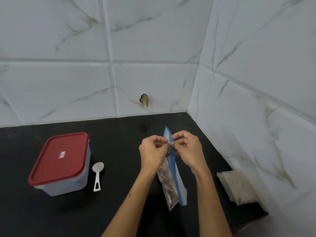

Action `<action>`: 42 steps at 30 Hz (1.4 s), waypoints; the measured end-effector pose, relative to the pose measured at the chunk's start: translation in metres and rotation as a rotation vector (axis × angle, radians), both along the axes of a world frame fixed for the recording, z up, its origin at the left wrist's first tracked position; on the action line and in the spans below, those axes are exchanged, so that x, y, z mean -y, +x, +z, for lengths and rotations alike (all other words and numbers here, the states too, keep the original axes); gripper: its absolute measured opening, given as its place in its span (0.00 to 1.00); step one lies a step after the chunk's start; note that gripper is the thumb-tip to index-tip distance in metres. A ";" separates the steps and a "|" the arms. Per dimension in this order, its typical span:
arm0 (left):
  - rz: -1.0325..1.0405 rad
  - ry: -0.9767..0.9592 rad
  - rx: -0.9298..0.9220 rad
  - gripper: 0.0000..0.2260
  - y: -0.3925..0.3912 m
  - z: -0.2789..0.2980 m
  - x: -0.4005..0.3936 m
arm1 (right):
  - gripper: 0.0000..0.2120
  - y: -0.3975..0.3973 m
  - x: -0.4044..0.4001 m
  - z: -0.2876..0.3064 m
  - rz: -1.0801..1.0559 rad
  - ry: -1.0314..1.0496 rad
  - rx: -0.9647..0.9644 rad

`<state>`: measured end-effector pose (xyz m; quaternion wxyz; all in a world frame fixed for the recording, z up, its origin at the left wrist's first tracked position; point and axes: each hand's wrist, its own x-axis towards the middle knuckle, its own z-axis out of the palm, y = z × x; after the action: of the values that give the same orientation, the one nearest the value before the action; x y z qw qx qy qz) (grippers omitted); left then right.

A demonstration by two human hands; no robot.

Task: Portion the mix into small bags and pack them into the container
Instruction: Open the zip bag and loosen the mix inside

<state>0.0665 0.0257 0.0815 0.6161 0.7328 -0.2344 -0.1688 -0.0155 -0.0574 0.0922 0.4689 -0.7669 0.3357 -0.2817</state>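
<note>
A blue-edged clear bag of brown mix [171, 182] is held upright over the black counter [119, 202]. My left hand [153, 151] and my right hand [187, 148] pinch the bag's top edge between fingers and thumbs, one on each side. A translucent container with a red lid [59, 161], closed, stands at the left. Beside it, to its right, lies a white plastic scoop [97, 175]. A stack of small clear bags [237, 187] lies against the right wall.
White marble-look tiled walls meet in a corner at the back right of the counter. A small brown and red object [144, 100] hangs on the back wall.
</note>
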 end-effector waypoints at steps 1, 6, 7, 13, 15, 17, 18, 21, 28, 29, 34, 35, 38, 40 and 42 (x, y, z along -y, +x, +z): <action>0.020 0.014 0.050 0.07 -0.001 -0.001 0.000 | 0.07 0.000 0.000 -0.001 -0.010 -0.035 -0.017; -0.012 0.065 0.090 0.09 -0.002 -0.001 0.000 | 0.07 -0.003 0.001 -0.002 -0.041 -0.004 -0.044; -0.052 0.081 0.072 0.12 -0.003 -0.001 -0.001 | 0.09 -0.004 0.001 -0.001 -0.019 0.030 -0.054; -0.151 0.156 0.100 0.16 -0.005 0.002 -0.008 | 0.21 -0.012 0.002 0.001 -0.001 0.052 -0.118; -0.101 0.161 0.125 0.13 -0.006 0.001 -0.010 | 0.20 -0.015 0.002 0.000 -0.062 -0.016 -0.128; -0.072 0.146 0.115 0.12 -0.008 -0.001 -0.010 | 0.18 -0.015 0.000 0.000 -0.094 -0.072 -0.138; -0.082 0.146 0.110 0.10 -0.009 -0.001 -0.010 | 0.17 -0.015 -0.001 0.000 -0.093 -0.083 -0.140; -0.198 0.203 0.068 0.20 -0.014 0.000 -0.010 | 0.17 -0.014 -0.004 0.003 -0.065 -0.035 -0.151; -0.146 0.241 0.161 0.20 -0.019 0.006 -0.019 | 0.23 -0.027 -0.004 0.007 -0.109 -0.084 -0.198; -0.115 0.236 0.181 0.19 -0.019 0.006 -0.019 | 0.22 -0.028 -0.006 0.008 -0.112 -0.097 -0.189; -0.113 0.256 0.220 0.19 -0.025 0.007 -0.017 | 0.22 -0.023 -0.015 0.014 -0.068 -0.103 -0.158; -0.132 0.264 0.202 0.21 -0.026 0.007 -0.017 | 0.23 -0.022 -0.015 0.014 -0.055 -0.085 -0.169; -0.153 0.312 0.192 0.21 -0.026 0.010 -0.020 | 0.23 -0.024 -0.013 0.018 -0.021 -0.049 -0.313; -0.143 0.357 0.218 0.21 -0.027 0.011 -0.021 | 0.20 -0.027 -0.013 0.019 0.000 0.004 -0.450; -0.137 0.391 0.264 0.23 -0.028 0.013 -0.021 | 0.18 -0.028 -0.014 0.018 0.001 0.035 -0.496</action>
<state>0.0382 0.0469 0.0948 0.4139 0.8361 -0.3249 -0.1553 -0.0440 -0.0435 0.1104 0.3856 -0.8044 0.4451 -0.0787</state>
